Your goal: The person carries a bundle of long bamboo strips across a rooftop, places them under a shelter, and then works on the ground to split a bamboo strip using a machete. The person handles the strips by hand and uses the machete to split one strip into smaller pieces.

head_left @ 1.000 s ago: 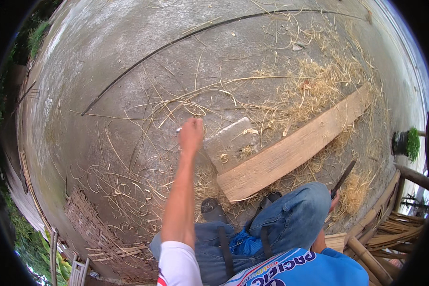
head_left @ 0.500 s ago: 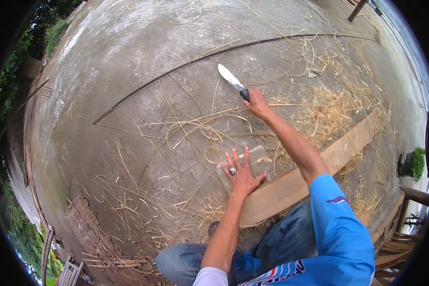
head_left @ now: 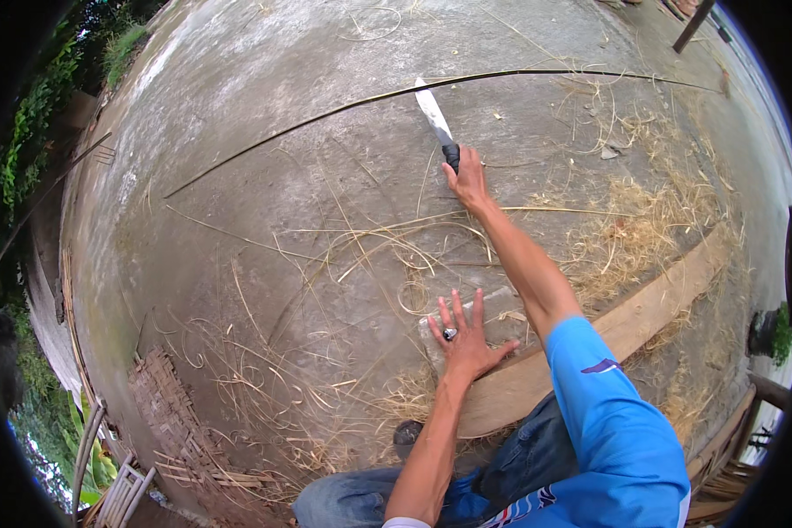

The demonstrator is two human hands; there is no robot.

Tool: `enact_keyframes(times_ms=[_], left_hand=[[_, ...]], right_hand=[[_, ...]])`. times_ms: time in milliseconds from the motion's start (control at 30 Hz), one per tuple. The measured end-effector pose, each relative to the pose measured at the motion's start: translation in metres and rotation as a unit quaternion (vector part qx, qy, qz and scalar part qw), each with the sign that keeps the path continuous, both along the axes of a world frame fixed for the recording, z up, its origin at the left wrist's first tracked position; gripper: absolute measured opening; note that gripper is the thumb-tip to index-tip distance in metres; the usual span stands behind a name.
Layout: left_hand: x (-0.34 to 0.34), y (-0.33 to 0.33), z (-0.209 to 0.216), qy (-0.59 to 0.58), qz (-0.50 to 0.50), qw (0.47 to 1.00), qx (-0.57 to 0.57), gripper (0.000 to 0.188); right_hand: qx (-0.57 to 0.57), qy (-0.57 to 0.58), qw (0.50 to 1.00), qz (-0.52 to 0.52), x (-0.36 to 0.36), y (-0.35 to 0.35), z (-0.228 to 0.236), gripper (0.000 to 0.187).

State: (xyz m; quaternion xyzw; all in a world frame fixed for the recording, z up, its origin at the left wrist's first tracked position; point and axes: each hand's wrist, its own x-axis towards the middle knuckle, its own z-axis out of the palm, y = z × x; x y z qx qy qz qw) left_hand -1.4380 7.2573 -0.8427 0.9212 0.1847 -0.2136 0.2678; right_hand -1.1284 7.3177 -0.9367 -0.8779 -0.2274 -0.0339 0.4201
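A knife (head_left: 433, 113) with a pale blade and a dark wrapped handle is in my right hand (head_left: 469, 180), whose fingers are wrapped round the handle. Stretched far ahead, the blade points away from me. Its tip meets or overlaps a long, thin dark strip (head_left: 537, 72) lying curved across the ground; whether they touch I cannot tell. My left hand (head_left: 468, 345), wearing a ring, rests with fingers spread on a flat grey slab (head_left: 507, 304). Beside that hand a wooden plank (head_left: 651, 299) runs from near my knees toward the right.
Thin pale strips (head_left: 387, 233) are strewn over the concrete ground (head_left: 211, 211). A heap of curly shavings (head_left: 638, 224) lies beyond the plank. At lower left is a frayed woven mat (head_left: 172, 396). A potted plant (head_left: 779, 334) stands at the right edge.
My right hand has carried the knife slightly farther away, and its tip now reaches the dark strip in view. The strip lies straighter on its left side. My left hand stays on the slab.
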Motion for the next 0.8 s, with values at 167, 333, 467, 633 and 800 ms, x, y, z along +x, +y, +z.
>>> enact_keyframes(times_ms=[167, 333, 467, 633, 800], left_hand=[[0.0, -0.001, 0.005, -0.004, 0.011, 1.0, 0.007, 0.126], [0.002, 0.039, 0.044, -0.144, -0.1, 0.983, -0.048, 0.07], [0.048, 0.077, 0.151, -0.358, -0.14, 0.919, 0.084, 0.064], [-0.043, 0.15, 0.147, -0.151, -0.077, 0.981, 0.098, 0.095], [-0.15, 0.158, 0.085, 0.07, 0.129, 0.931, -0.334, 0.05]], right_hand=[[0.068, -0.078, 0.995, -0.001, -0.035, -0.051, 0.042, 0.055], [0.04, -0.037, 0.998, 0.031, -0.091, -0.128, 0.09, 0.05], [0.038, 0.01, 0.999, 0.024, -0.141, -0.212, 0.129, 0.048], [0.044, 0.029, 0.999, -0.009, -0.197, -0.273, 0.158, 0.045], [0.045, 0.061, 0.996, -0.053, -0.23, -0.304, 0.185, 0.046]])
